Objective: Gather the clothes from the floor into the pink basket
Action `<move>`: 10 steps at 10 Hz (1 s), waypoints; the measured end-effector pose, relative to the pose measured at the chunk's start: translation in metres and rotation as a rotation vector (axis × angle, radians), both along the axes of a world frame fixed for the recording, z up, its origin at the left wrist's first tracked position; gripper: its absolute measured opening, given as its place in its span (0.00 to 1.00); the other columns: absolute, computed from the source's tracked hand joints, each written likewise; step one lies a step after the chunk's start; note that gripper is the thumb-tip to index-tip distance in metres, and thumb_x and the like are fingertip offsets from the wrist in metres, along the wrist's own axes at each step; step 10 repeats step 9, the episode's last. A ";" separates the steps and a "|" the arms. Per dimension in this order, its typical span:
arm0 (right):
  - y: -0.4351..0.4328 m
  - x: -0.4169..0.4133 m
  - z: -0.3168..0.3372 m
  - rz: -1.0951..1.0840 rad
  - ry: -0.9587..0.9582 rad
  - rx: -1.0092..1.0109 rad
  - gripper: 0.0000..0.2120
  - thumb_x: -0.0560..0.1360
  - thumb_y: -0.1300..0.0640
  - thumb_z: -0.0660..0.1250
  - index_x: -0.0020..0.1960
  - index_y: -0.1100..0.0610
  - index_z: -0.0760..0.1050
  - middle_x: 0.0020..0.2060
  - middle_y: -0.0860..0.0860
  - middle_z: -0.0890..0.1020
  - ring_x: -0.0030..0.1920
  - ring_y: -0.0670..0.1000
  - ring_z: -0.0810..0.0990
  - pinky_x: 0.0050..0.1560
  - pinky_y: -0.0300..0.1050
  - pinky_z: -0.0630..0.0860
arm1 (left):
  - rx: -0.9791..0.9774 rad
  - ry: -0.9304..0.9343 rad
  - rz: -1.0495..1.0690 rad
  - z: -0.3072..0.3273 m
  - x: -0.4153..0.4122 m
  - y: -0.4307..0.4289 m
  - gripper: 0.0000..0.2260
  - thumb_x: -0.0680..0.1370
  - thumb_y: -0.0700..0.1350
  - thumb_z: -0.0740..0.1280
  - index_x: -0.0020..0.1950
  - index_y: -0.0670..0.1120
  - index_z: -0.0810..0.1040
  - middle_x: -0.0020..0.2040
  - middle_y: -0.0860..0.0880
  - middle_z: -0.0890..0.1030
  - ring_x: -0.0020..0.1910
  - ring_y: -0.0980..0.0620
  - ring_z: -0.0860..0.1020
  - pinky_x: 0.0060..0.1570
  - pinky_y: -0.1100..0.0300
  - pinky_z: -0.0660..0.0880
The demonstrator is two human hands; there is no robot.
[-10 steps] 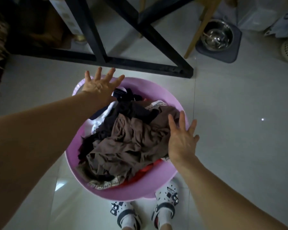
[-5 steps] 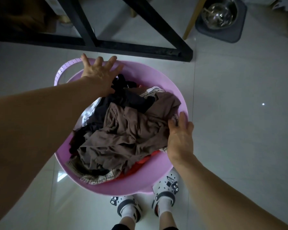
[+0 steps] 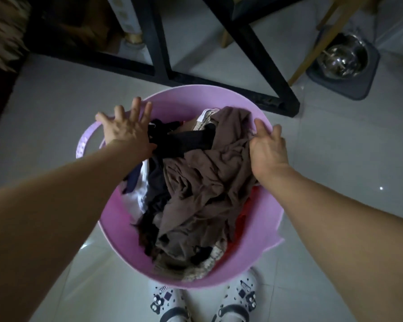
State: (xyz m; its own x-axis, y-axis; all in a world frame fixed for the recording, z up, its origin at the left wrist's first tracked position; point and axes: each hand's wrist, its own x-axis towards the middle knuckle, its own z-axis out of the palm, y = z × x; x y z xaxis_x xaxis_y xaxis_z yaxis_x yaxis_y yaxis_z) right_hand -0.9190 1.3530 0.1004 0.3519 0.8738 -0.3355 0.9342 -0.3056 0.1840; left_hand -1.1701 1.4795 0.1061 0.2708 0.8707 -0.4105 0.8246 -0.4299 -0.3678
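One pink basket (image 3: pixel 126 212), stuffed full, two hands on it.

The basket sits on the pale tile floor (image 3: pixel 335 170) right in front of two white clogs (image 3: pixel 239 298), and the pile of clothes (image 3: pixel 196 189) inside is mostly one big brown piece on top, with black, white, red and a knitted beige bit poking out; can't really count the separate garments, it's all tangled and dim. One looped handle (image 3: pixel 85 140) shows on the left; the right one is hidden. Left hand (image 3: pixel 126 131) lies flat on the far left rim, fingers spread wide, grip open. Right hand (image 3: pixel 268 149) curls over the right rim, fingertips out of sight, so I can't tell whether that grip is closed. Beyond are a black frame (image 3: pixel 261 66) and one steel bowl (image 3: pixel 343 59).
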 end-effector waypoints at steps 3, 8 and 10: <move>0.083 -0.035 -0.017 -0.006 0.003 -0.048 0.31 0.78 0.67 0.51 0.77 0.51 0.50 0.78 0.51 0.41 0.74 0.69 0.39 0.72 0.69 0.43 | 0.143 -0.080 0.219 -0.025 -0.034 -0.027 0.42 0.73 0.55 0.65 0.77 0.50 0.39 0.78 0.50 0.39 0.66 0.42 0.59 0.61 0.40 0.61; -0.076 -0.072 0.041 0.051 0.274 0.021 0.39 0.73 0.69 0.57 0.78 0.50 0.47 0.78 0.56 0.45 0.76 0.66 0.47 0.72 0.63 0.56 | -0.074 -0.360 0.098 0.025 -0.019 -0.137 0.39 0.75 0.65 0.56 0.78 0.51 0.40 0.79 0.50 0.43 0.77 0.39 0.41 0.70 0.33 0.42; -0.090 -0.087 0.052 0.039 0.333 0.033 0.41 0.70 0.72 0.57 0.78 0.49 0.49 0.78 0.55 0.45 0.76 0.65 0.47 0.71 0.62 0.58 | -0.143 -0.305 0.069 0.034 -0.011 -0.157 0.37 0.76 0.66 0.51 0.77 0.53 0.37 0.79 0.51 0.40 0.76 0.40 0.38 0.70 0.34 0.40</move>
